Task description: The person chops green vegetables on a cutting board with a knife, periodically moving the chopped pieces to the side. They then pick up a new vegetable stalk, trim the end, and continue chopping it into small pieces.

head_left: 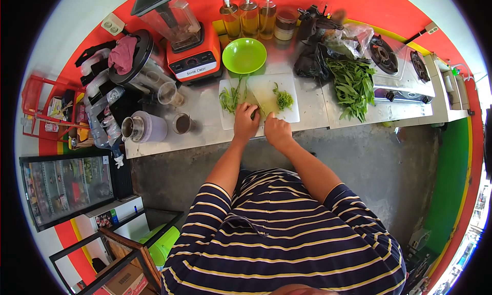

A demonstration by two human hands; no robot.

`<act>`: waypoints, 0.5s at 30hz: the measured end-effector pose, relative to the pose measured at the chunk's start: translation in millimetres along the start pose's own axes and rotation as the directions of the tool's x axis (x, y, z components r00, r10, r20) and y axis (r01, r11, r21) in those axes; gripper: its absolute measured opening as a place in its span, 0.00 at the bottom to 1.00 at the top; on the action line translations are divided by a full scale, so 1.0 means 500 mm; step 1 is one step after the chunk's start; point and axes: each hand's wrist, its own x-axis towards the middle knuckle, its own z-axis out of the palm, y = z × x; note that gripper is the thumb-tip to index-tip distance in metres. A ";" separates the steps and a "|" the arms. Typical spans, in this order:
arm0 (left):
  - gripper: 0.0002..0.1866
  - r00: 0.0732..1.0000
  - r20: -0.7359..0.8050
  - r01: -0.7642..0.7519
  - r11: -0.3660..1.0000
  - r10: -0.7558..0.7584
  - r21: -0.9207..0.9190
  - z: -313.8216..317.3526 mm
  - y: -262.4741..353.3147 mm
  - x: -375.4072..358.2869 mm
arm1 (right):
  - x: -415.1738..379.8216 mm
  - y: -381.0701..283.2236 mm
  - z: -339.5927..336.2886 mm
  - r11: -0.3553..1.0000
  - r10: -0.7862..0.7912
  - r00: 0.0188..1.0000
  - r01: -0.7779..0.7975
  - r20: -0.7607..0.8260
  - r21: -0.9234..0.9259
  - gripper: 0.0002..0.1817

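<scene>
On the white cutting board [292, 87], my left hand [246, 121] presses down on a bunch of green stalks [230, 97] near the board's front edge. My right hand [277, 130] sits beside it, closed on a knife whose broad blade [262, 97] lies flat over the board. A small heap of chopped greens [284, 99] rests to the right of the blade. The knife handle is hidden inside my fist.
An empty green bowl [244, 55] stands behind the board. A pile of leafy greens [352, 85] lies to the right beside a gas stove [400, 69]. A red blender [189, 44], oil bottles [249, 15], cups and a metal jug [138, 127] crowd the left.
</scene>
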 end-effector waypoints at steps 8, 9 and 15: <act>0.07 0.998 -0.032 -0.046 0.999 0.046 -0.003 -0.002 -0.001 -0.007 | -0.026 -0.008 0.011 1.000 0.020 1.000 -0.020 0.014 -0.012 0.14; 0.07 0.998 -0.027 -0.056 0.998 0.057 0.024 -0.002 -0.001 -0.009 | -0.018 -0.008 0.007 0.999 0.022 0.999 -0.022 0.024 0.024 0.14; 0.08 0.995 -0.034 -0.085 0.980 0.093 0.179 -0.003 0.008 -0.017 | -0.006 -0.002 -0.006 1.000 -0.022 1.000 0.022 0.003 0.004 0.15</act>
